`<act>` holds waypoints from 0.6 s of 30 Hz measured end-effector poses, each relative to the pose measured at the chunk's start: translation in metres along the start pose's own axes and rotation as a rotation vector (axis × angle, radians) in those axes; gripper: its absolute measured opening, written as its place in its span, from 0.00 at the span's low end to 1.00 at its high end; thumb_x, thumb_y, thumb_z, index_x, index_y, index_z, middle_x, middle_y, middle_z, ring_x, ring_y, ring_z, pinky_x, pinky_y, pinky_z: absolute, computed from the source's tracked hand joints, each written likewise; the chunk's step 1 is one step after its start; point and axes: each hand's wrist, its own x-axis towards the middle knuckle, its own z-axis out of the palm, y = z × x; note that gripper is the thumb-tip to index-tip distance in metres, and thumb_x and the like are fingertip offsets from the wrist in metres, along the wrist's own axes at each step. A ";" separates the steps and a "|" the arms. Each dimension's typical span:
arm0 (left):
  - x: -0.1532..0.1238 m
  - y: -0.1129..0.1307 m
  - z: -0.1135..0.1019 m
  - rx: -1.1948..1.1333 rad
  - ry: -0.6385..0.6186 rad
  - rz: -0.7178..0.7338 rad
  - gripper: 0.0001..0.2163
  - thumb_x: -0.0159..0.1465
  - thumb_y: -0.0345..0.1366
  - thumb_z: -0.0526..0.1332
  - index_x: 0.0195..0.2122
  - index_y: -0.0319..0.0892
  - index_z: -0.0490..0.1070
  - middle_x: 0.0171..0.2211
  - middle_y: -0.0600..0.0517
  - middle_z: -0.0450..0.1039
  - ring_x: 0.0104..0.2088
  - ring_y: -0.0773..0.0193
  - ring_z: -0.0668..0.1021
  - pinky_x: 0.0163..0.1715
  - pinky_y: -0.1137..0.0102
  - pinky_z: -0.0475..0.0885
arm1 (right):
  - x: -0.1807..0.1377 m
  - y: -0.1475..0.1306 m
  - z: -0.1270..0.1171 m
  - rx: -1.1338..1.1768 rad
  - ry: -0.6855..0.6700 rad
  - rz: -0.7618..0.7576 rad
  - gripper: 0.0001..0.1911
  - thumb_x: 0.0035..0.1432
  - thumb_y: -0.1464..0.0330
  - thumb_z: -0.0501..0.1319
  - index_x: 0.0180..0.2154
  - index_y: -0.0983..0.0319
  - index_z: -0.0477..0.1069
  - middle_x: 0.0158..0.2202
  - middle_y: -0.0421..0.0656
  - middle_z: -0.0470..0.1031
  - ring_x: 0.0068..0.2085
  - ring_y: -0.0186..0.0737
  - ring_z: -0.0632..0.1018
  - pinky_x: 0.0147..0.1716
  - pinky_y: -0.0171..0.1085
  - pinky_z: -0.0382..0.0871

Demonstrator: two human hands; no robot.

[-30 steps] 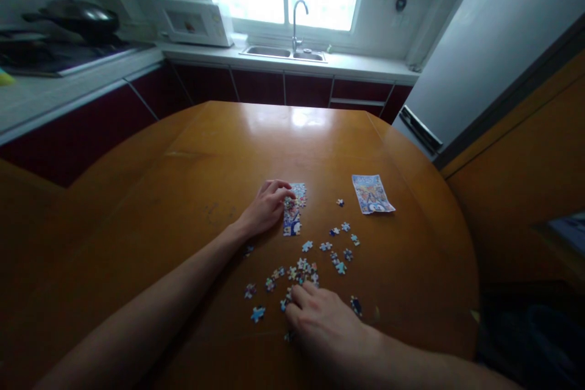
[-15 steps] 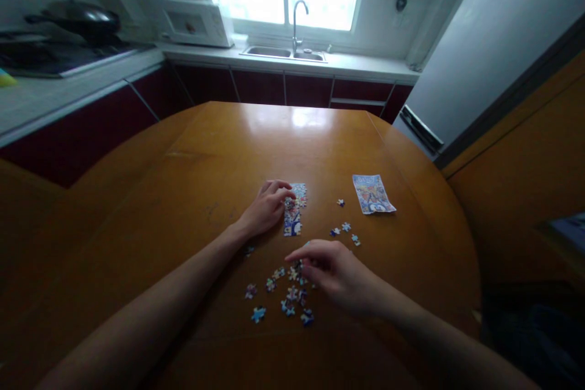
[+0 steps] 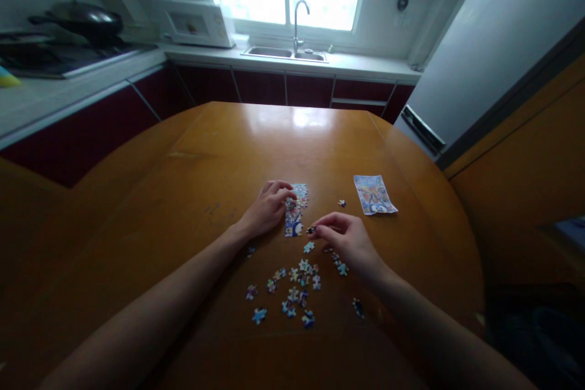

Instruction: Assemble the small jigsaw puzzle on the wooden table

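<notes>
1. Head view: on a glossy orange-brown wooden table (image 3: pixel 205 164), a partly assembled rectangular jigsaw section (image 3: pixel 294 219), printed in blue, white and mixed colours, lies flat near the middle, its long side running near to far.
2. The bare left hand (image 3: pixel 269 207) is at the section's left edge, fingers loosely bent and slightly apart, reaching over its upper left part; how firmly they press cannot be told.
3. The bare right hand (image 3: pixel 350 237) has thumb and index finger clamped on a small dark jigsaw piece (image 3: pixel 311 230), just right of the section's near end and apart from it.
4. A pale blue knobbed piece (image 3: pixel 309 247) lies just on the near side of the held one.
5. Nearer still is a loose cluster of multicoloured pieces (image 3: pixel 304 266), with a bright blue piece (image 3: pixel 259 315) at its near left and a dark piece (image 3: pixel 358 308) to the right, beside the right forearm.
6. Farther right lie a single small piece (image 3: pixel 342 203) and a creased, colour-printed paper sheet (image 3: pixel 375 195).
</notes>
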 end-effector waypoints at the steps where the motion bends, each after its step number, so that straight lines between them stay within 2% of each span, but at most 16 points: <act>1: 0.000 0.000 0.000 -0.001 0.000 -0.003 0.15 0.64 0.23 0.53 0.45 0.44 0.74 0.52 0.48 0.68 0.56 0.54 0.67 0.59 0.53 0.67 | 0.004 0.002 -0.001 -0.033 0.032 -0.029 0.08 0.51 0.64 0.69 0.31 0.63 0.76 0.28 0.44 0.80 0.30 0.38 0.80 0.28 0.35 0.70; 5: 0.000 0.000 0.000 -0.006 -0.001 -0.005 0.15 0.63 0.22 0.54 0.43 0.44 0.75 0.52 0.48 0.68 0.56 0.54 0.67 0.60 0.54 0.66 | 0.023 0.009 -0.005 -0.094 0.124 -0.135 0.07 0.51 0.65 0.68 0.31 0.63 0.78 0.24 0.41 0.76 0.26 0.35 0.75 0.27 0.35 0.68; 11: 0.000 0.005 -0.002 -0.024 0.001 -0.001 0.12 0.62 0.23 0.56 0.37 0.45 0.76 0.52 0.49 0.69 0.56 0.54 0.67 0.59 0.53 0.66 | 0.063 0.021 -0.003 -0.190 0.216 -0.211 0.10 0.52 0.69 0.65 0.36 0.66 0.80 0.26 0.44 0.79 0.27 0.37 0.77 0.28 0.36 0.69; 18: -0.001 0.007 -0.007 -0.051 -0.035 0.051 0.11 0.65 0.26 0.57 0.37 0.47 0.79 0.53 0.50 0.69 0.56 0.53 0.67 0.59 0.52 0.66 | 0.087 0.030 0.006 -0.468 0.176 -0.289 0.06 0.55 0.71 0.65 0.32 0.64 0.82 0.31 0.47 0.83 0.32 0.40 0.81 0.36 0.37 0.72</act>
